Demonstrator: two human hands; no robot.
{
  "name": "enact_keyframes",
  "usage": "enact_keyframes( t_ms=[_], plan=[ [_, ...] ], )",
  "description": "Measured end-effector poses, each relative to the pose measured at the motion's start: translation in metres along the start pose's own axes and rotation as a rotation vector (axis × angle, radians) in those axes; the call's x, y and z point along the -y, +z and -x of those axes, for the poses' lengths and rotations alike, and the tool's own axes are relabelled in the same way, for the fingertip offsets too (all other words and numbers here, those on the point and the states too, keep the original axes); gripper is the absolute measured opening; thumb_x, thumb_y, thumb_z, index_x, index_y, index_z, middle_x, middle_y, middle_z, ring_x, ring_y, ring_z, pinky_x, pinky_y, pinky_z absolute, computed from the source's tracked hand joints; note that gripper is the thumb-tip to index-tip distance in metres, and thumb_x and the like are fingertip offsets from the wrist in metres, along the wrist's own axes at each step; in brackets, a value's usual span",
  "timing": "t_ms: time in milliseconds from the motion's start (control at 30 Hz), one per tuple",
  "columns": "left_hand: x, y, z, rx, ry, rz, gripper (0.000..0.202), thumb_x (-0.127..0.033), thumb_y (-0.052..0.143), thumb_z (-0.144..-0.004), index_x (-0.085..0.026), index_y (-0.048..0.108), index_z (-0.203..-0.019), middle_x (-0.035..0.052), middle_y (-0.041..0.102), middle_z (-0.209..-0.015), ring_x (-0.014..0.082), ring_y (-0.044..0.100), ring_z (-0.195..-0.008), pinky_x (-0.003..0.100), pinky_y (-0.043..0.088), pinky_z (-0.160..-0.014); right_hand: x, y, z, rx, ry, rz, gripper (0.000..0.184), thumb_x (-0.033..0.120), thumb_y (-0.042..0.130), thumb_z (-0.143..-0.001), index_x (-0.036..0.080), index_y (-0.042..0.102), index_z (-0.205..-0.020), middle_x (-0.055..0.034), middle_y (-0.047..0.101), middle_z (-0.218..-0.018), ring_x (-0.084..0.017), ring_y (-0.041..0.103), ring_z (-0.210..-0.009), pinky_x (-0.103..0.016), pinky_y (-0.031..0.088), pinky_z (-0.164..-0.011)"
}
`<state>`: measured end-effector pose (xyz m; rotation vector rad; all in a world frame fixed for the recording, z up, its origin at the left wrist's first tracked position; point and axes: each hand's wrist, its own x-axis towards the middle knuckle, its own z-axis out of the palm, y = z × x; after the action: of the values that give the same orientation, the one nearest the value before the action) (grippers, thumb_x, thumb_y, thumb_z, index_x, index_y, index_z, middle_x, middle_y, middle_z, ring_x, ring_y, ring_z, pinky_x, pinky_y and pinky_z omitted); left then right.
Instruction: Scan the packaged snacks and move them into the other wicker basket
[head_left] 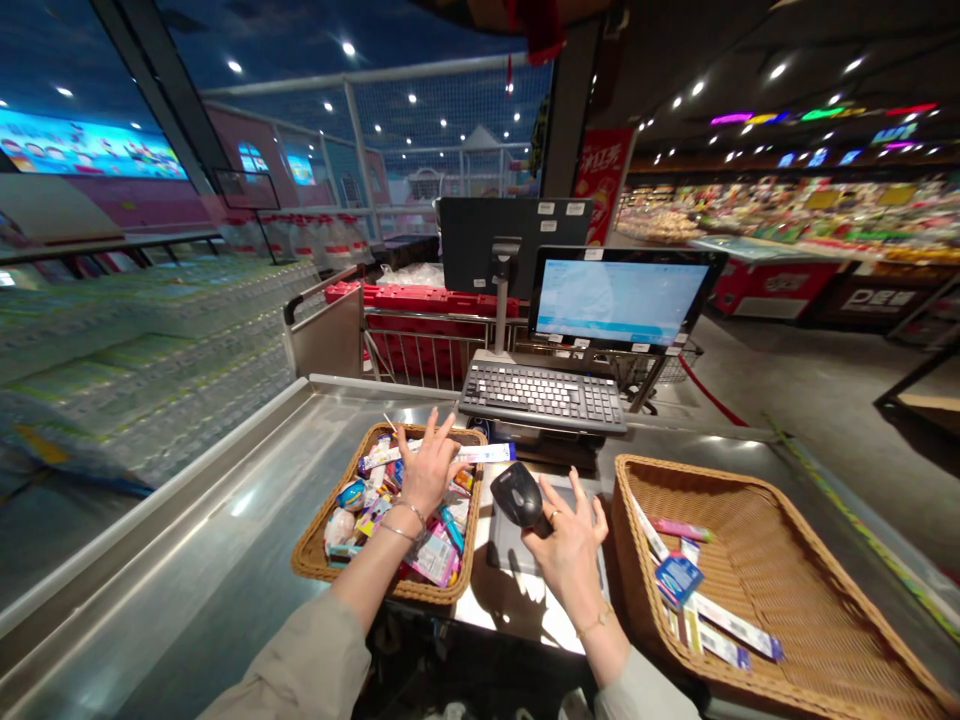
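My left hand [429,468] reaches into a small wicker basket [311,560] heaped with several colourful packets, its fingers around a long white boxed item [487,453] that lies across the basket's far rim. My right hand [568,545] holds a black handheld barcode scanner [516,493] between thumb and palm, the other fingers spread. The scanner hovers over the counter between the two baskets. To the right, a large wicker basket [795,570] holds a few flat packets [679,578] along its left side.
A black keyboard [543,394] and a lit till screen [621,301] stand just behind the baskets on a steel checkout counter [225,560]. Red shopping trolleys [420,330] are parked behind. Stacked bottled water fills the left; shop aisles lie far right.
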<state>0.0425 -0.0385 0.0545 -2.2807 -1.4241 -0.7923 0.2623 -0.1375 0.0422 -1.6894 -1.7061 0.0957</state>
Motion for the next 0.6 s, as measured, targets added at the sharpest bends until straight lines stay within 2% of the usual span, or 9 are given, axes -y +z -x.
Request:
enact_keyframes(
  t_ms=[133, 433, 600],
  plan=[
    [-0.003, -0.001, -0.003, 0.005, -0.007, 0.015, 0.010, -0.032, 0.057, -0.091, -0.022, 0.061, -0.090, 0.0116, 0.054, -0.141, 0.0348, 0.036, -0.140, 0.074, -0.005, -0.111, -0.001, 0.000, 0.000, 0.000, -0.013, -0.009, 0.024, 0.023, 0.058, -0.071, 0.027, 0.072, -0.090, -0.0009, 0.064, -0.128, -0.031, 0.025, -0.143, -0.059, 0.013, -0.111],
    [-0.007, 0.004, -0.008, -0.017, 0.012, 0.014, 0.012, -0.033, 0.057, -0.090, -0.022, 0.061, -0.090, 0.0124, 0.054, -0.141, 0.0348, 0.035, -0.140, 0.073, -0.004, -0.111, -0.010, -0.001, 0.000, -0.060, -0.008, 0.062, 0.022, 0.023, 0.058, -0.071, 0.027, 0.072, -0.089, -0.0006, 0.063, -0.130, -0.031, 0.028, -0.142, -0.058, 0.014, -0.110],
    [-0.014, 0.009, -0.014, -0.008, 0.026, 0.011, 0.013, -0.035, 0.056, -0.090, -0.022, 0.060, -0.089, 0.0119, 0.051, -0.143, 0.0353, 0.033, -0.141, 0.073, -0.004, -0.111, -0.020, -0.002, 0.001, -0.078, 0.026, 0.104, 0.030, 0.023, 0.057, -0.071, 0.028, 0.071, -0.097, -0.0003, 0.059, -0.135, -0.032, 0.025, -0.143, -0.059, 0.013, -0.109]
  ],
)
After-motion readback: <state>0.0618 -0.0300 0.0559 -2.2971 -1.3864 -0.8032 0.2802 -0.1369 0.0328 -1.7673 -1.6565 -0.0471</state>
